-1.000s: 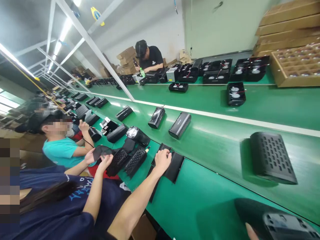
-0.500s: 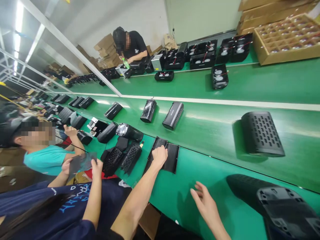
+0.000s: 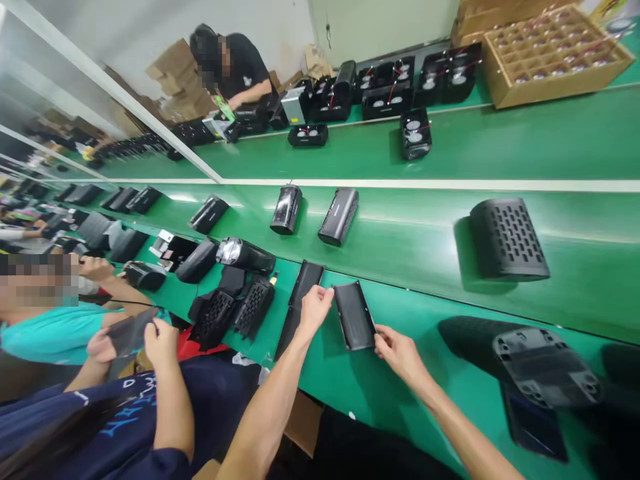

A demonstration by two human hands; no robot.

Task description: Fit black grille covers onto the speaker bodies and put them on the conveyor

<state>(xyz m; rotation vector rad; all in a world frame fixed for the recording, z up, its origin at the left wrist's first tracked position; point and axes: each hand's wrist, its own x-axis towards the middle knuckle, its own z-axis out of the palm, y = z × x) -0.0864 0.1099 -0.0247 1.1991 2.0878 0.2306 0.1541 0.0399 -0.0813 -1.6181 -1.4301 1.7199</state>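
Head view: black panel [image 3: 354, 319] between left fingers [image 3: 326, 295] and right fingers [image 3: 387, 331].
Right clamped on panel edge; left pinched together at opposite corner, grip unclear. Tabletop [image 3: 345, 377] below both.

Site is a factory assembly floor. Evidence: long green worktops [image 3: 410, 223] run from right to far left; matching black housings [image 3: 339, 217] lie along them in numbers; workers [image 3: 247, 63] line near and far sides; a divided box [image 3: 530, 93] of small round parts stands far right; cartons [image 3: 175, 67] are piled by the far wall [image 3: 285, 30].
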